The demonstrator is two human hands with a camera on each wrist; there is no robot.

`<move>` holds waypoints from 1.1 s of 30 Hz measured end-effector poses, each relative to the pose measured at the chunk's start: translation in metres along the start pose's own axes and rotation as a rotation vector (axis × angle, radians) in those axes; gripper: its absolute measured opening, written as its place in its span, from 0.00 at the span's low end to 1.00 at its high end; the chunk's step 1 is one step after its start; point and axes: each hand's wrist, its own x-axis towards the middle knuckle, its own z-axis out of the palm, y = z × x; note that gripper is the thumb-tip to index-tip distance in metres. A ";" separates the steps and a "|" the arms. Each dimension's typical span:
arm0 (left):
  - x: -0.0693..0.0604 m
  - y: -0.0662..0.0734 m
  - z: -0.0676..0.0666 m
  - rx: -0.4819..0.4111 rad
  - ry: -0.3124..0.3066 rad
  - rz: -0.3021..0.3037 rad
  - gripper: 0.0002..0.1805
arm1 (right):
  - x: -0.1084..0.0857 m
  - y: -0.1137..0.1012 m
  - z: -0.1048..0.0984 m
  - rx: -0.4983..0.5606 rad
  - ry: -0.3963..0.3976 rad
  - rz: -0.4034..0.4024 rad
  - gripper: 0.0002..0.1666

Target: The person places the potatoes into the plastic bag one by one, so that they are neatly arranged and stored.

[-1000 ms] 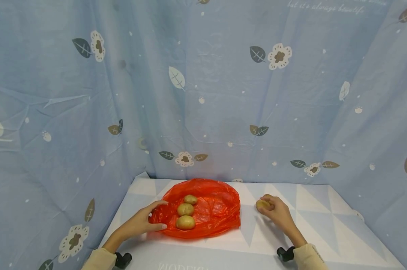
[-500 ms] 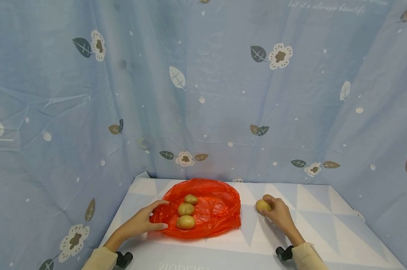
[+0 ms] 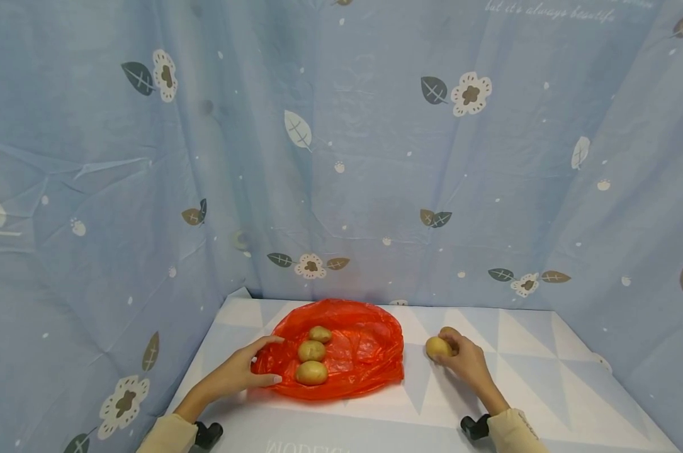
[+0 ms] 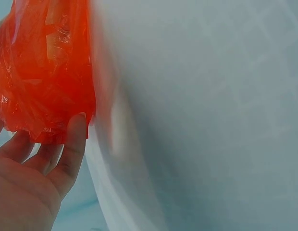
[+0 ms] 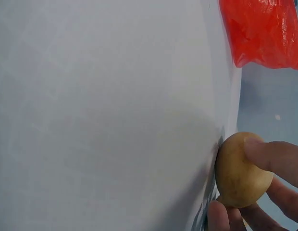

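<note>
A red plastic bag point(image 3: 364, 352) lies spread on the table, with three potatoes point(image 3: 311, 373) in a row on its left part. At the bag's left edge is my left hand point(image 3: 242, 371), thumb and fingers spread apart. Its fairly straight fingers touch the bag point(image 4: 48, 86) in the left wrist view. To the right of the bag, my right hand point(image 3: 467, 358) holds another potato point(image 3: 438, 348) between thumb and fingers, low over the table or on it. The right wrist view shows the thumb pressed on that potato point(image 5: 240, 171). A small brownish shape behind it is partly hidden by the fingers.
The table point(image 3: 522, 390) has a white and pale blue triangle pattern. Blue curtains point(image 3: 375, 157) with flowers and leaves hang behind it and along both sides. A black wrist mount point(image 3: 475, 428) sits below each hand.
My right hand has shifted and turned slightly, and more of its potato shows, a little further left and lower. The left hand and the bag stay in place.
</note>
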 end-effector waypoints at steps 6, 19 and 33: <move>0.000 -0.002 -0.001 -0.012 0.000 -0.012 0.40 | 0.001 0.000 0.008 0.012 -0.027 0.005 0.32; -0.001 -0.005 -0.002 -0.002 0.007 -0.002 0.41 | 0.000 -0.003 0.008 0.027 -0.025 0.076 0.34; -0.001 -0.003 -0.002 -0.004 0.006 -0.004 0.41 | 0.001 -0.009 0.002 0.124 0.013 0.045 0.31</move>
